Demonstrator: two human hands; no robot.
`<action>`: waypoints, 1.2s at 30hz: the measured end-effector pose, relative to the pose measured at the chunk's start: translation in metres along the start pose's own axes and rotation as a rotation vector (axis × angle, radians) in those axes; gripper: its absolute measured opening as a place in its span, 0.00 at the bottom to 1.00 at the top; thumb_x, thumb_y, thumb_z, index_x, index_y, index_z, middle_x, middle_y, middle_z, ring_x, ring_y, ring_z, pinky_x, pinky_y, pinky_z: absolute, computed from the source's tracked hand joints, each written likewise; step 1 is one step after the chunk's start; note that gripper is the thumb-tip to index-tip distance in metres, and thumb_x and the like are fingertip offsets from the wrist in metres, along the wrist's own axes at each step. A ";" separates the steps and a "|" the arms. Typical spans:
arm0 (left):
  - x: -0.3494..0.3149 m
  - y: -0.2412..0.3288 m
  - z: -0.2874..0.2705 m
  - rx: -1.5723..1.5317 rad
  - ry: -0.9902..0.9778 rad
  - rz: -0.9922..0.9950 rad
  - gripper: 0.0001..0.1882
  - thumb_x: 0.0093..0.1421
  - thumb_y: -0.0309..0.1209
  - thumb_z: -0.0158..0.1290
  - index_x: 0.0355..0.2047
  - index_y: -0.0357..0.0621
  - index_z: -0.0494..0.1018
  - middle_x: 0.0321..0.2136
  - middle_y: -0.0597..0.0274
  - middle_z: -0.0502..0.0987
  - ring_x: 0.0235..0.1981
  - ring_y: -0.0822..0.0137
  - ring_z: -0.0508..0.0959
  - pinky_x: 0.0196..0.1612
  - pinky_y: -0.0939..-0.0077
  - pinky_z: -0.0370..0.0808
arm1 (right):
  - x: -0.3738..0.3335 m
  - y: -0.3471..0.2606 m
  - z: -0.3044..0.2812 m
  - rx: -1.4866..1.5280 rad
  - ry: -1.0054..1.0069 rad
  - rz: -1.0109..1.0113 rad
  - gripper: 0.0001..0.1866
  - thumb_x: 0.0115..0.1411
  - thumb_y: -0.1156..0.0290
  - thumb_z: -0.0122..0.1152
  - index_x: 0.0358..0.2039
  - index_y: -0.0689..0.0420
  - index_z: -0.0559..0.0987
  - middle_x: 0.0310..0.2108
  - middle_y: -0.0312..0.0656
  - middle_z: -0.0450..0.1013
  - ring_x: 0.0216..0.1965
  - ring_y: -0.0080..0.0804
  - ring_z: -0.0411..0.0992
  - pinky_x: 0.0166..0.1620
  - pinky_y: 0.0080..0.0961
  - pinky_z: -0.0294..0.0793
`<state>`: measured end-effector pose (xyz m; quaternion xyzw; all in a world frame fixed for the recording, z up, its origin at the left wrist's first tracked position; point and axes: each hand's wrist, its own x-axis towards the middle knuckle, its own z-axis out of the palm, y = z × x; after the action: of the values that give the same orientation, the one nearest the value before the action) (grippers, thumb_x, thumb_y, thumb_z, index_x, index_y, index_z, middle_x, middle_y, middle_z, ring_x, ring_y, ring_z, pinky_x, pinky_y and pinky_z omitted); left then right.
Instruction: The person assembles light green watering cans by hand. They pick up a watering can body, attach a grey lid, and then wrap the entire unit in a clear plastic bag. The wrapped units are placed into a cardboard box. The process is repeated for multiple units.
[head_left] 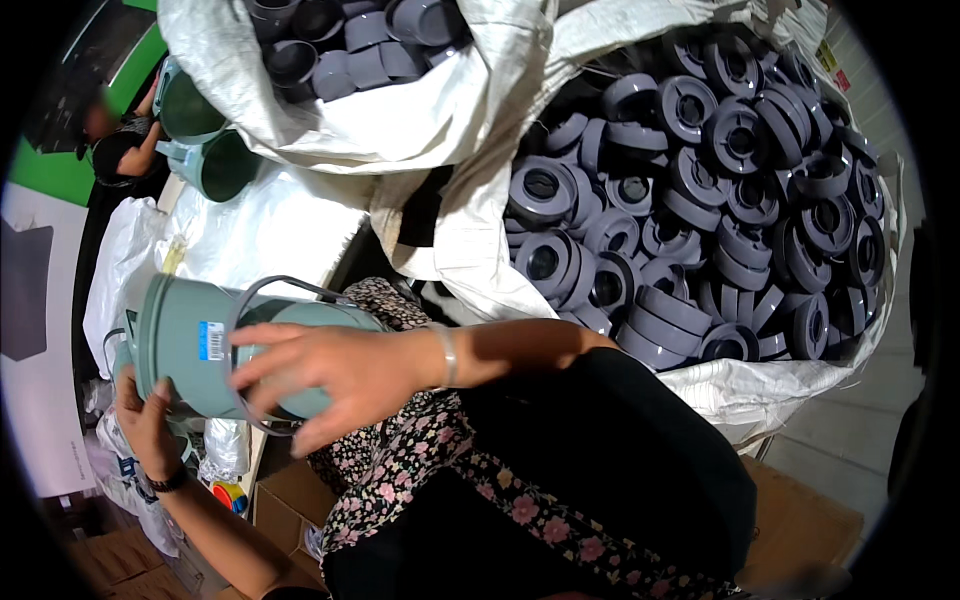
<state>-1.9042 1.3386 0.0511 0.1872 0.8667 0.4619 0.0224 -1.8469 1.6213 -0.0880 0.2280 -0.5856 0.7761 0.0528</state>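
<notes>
A grey-green plastic bucket (185, 345) lies on its side in front of me, its wide rim to the left, with a small blue-and-white label on its wall. My left hand (148, 425) grips it near the rim, thumb against the wall and fingers partly hidden behind. A thin dark grey ring (233, 388) loops around the bucket's middle. Over that ring and the bucket's side lies my right hand (330, 372), fingers spread and slightly blurred. The bucket's narrower end is partly covered by this hand.
A large white woven sack (700, 400) at right holds many grey plastic rings (690, 215). Another sack (400, 140) at the top holds grey cup-shaped parts (370, 65). Two green buckets (225, 165) stand at upper left near another person (125, 150). Cardboard boxes (290, 500) sit below.
</notes>
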 end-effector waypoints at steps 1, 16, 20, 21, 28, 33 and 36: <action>0.008 -0.013 -0.005 0.036 0.026 0.020 0.08 0.57 0.31 0.48 0.33 0.37 0.68 0.24 0.72 0.67 0.24 0.82 0.62 0.28 0.88 0.57 | -0.016 0.001 -0.016 -0.082 0.076 -0.026 0.19 0.51 0.68 0.61 0.44 0.54 0.72 0.47 0.43 0.66 0.49 0.35 0.65 0.53 0.32 0.63; 0.021 -0.123 -0.016 -0.230 0.576 0.069 0.14 0.58 0.29 0.43 0.43 0.36 0.69 0.39 0.61 0.72 0.36 0.69 0.73 0.39 0.78 0.70 | -0.119 -0.061 -0.205 -1.559 0.388 0.887 0.26 0.41 0.54 0.65 0.36 0.61 0.75 0.36 0.52 0.73 0.40 0.46 0.72 0.42 0.35 0.71; 0.061 -0.033 0.052 -0.288 0.031 0.206 0.20 0.55 0.33 0.48 0.48 0.39 0.67 0.46 0.59 0.69 0.50 0.69 0.65 0.49 0.77 0.62 | 0.015 -0.119 -0.127 -1.014 0.463 -0.236 0.27 0.41 0.70 0.68 0.43 0.63 0.73 0.37 0.42 0.73 0.37 0.33 0.71 0.41 0.25 0.70; 0.070 -0.024 0.064 -0.394 0.045 0.283 0.25 0.55 0.34 0.49 0.53 0.44 0.63 0.53 0.60 0.63 0.56 0.66 0.59 0.54 0.74 0.58 | 0.045 -0.116 -0.104 -0.896 0.447 -0.486 0.28 0.40 0.72 0.69 0.44 0.63 0.72 0.40 0.41 0.72 0.40 0.31 0.70 0.42 0.24 0.70; 0.057 -0.038 0.047 -1.071 0.096 -0.153 0.30 0.56 0.48 0.51 0.49 0.38 0.61 0.42 0.55 0.69 0.43 0.68 0.70 0.48 0.75 0.67 | 0.129 -0.011 0.000 -0.079 0.007 -0.116 0.33 0.46 0.60 0.64 0.50 0.61 0.64 0.40 0.41 0.68 0.45 0.28 0.65 0.51 0.23 0.62; 0.030 -0.053 0.043 -0.907 0.503 0.060 0.24 0.62 0.45 0.38 0.49 0.38 0.64 0.43 0.57 0.71 0.44 0.69 0.71 0.48 0.76 0.68 | 0.134 -0.003 0.065 0.092 0.127 -0.013 0.23 0.54 0.61 0.57 0.45 0.62 0.65 0.38 0.38 0.66 0.38 0.20 0.63 0.43 0.18 0.64; 0.025 -0.066 0.034 -0.874 0.514 0.099 0.24 0.63 0.43 0.35 0.52 0.38 0.61 0.45 0.57 0.69 0.47 0.69 0.68 0.51 0.76 0.64 | 0.146 -0.010 0.079 0.138 0.087 0.147 0.24 0.53 0.61 0.57 0.45 0.62 0.64 0.39 0.38 0.64 0.37 0.21 0.62 0.43 0.17 0.63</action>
<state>-1.9403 1.3413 -0.0186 0.0816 0.5603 0.8128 -0.1371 -1.9500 1.5242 -0.0017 0.1538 -0.5432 0.8254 0.0053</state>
